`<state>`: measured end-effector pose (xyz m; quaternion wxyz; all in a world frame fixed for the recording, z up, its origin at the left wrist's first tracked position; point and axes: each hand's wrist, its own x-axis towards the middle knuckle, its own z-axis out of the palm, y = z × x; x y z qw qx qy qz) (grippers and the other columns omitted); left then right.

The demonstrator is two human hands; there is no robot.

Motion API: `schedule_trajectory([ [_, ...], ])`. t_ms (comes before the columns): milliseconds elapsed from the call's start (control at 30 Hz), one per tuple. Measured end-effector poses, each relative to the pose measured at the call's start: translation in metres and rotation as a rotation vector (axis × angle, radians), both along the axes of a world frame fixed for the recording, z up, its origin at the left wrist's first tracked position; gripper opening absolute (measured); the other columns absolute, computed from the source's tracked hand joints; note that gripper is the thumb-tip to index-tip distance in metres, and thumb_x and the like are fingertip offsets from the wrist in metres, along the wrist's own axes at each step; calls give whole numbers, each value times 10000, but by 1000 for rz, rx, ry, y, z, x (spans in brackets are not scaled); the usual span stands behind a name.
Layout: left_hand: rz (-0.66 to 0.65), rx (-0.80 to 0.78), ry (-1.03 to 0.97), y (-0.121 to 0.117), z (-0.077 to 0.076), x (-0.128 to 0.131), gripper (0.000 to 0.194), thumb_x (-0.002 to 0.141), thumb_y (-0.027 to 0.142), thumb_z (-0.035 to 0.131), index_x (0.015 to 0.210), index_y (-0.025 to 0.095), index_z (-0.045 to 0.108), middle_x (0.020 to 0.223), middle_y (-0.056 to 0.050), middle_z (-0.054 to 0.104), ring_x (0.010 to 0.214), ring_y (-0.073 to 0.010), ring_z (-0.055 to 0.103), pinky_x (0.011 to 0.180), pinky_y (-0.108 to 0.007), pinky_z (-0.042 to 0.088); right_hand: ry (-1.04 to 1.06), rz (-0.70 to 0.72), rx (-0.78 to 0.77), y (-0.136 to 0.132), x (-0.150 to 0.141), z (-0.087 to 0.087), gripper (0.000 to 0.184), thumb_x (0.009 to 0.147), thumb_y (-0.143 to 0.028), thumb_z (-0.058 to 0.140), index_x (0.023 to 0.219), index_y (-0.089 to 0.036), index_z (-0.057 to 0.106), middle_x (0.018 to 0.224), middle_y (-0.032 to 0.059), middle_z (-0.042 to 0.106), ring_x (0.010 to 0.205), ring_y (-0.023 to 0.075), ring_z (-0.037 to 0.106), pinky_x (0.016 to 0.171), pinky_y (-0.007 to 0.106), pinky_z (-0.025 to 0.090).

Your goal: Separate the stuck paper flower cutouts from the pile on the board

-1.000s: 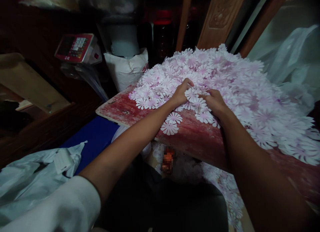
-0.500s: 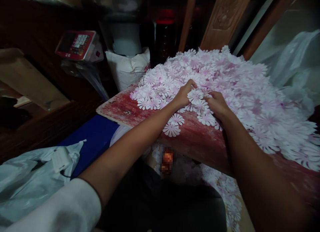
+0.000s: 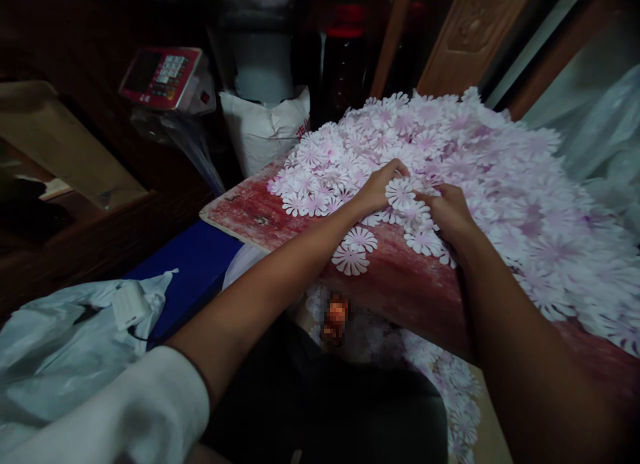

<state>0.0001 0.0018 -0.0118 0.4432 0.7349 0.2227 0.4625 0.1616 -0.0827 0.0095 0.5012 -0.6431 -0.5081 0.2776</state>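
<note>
A big heap of pale pink cut-out flowers covers a worn red board. My left hand and my right hand meet at the heap's near edge, both pinched on one flower held between them. Two loose flowers lie on the bare board just below my left wrist. More flowers lie scattered lower down, under the board's front edge.
A red electronic scale sits at the back left above clear plastic. A white sack stands behind the board. White plastic bags and a blue surface lie at my left. Carved wooden panels rise behind the heap.
Both hands have stayed pinched on the same flower at the heap's edge. The view has drifted slightly, so everything sits a little further right.
</note>
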Motion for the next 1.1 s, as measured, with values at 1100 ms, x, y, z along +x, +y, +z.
schedule_trajectory([
  [1100,-9,27,-9,14,-12,4,554,779,473,994,1068,206,604,963,-23,719,959,-221,688,952,-384,542,59,-106,-73,-10,-12,14,170,806,-199,830,831,-160,667,689,14,607,633,150,523,676,357,414],
])
